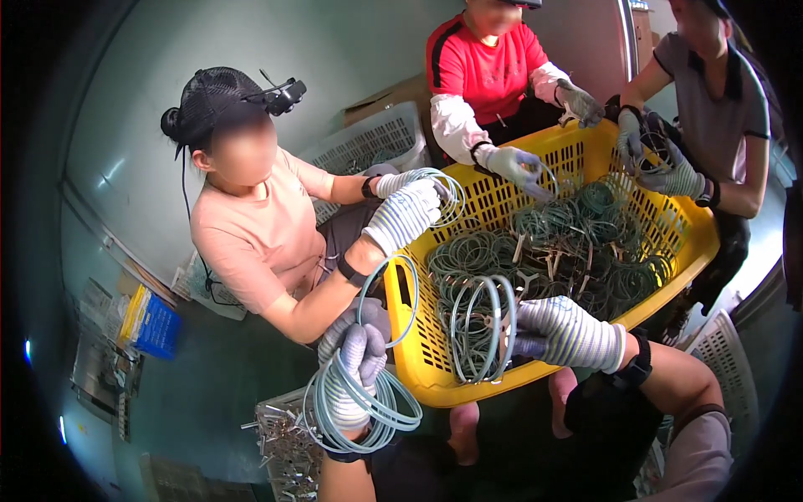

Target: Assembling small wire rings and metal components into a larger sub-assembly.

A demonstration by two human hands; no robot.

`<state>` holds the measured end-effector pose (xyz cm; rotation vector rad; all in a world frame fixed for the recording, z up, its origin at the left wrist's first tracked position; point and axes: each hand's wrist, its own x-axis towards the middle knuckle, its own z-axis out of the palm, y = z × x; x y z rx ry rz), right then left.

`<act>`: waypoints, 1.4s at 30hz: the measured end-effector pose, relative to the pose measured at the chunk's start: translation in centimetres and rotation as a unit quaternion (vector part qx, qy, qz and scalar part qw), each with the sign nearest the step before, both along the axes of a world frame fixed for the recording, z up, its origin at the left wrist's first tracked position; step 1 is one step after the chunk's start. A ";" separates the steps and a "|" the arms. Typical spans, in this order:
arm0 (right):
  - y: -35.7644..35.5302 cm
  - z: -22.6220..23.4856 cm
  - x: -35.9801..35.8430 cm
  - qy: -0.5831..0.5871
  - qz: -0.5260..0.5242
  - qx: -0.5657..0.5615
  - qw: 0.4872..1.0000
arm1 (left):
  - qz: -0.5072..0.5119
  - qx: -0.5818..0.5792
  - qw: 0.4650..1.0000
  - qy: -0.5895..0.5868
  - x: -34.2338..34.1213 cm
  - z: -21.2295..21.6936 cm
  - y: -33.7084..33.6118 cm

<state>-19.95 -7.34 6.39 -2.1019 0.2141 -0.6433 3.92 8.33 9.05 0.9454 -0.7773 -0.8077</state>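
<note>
My left hand (360,356), in a striped knit glove with grey palm and fingers, is closed around a bundle of blue-green tubing loops (400,410). The loops hang around the hand and wrist, and one larger loop stands up above the fingers. Over the near side of the yellow basket (401,364), my gloved right hand (577,335) pinches upright loops of the same tubing (511,314); its fingertips are partly hidden. A heap of tangled tubing coils (477,255) fills the basket, with tan forked pieces (520,249) among them.
At left, a co-worker in a peach shirt (259,226) holds tubing coils. Two more people (477,75) work across the basket. Below my left hand lies a tray of small metal parts (284,443). White crates (376,138) stand behind and at right.
</note>
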 end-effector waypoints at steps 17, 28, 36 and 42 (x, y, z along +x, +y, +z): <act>-0.1 0.3 -1.0 0.051 -0.121 -0.039 0.991 | -0.091 0.051 0.957 -0.272 -1.7 0.1 0.9; -0.3 -0.4 -0.4 -0.001 -0.067 0.134 0.989 | -0.108 0.042 0.912 -0.395 -3.9 -0.2 0.1; 0.8 1.2 -0.7 0.018 0.071 0.459 0.885 | 0.153 -0.028 0.928 -0.338 -0.4 -0.8 0.9; 1.3 1.3 -0.5 0.078 0.135 0.456 0.876 | -0.055 -0.005 0.998 -0.029 -1.1 -1.3 0.0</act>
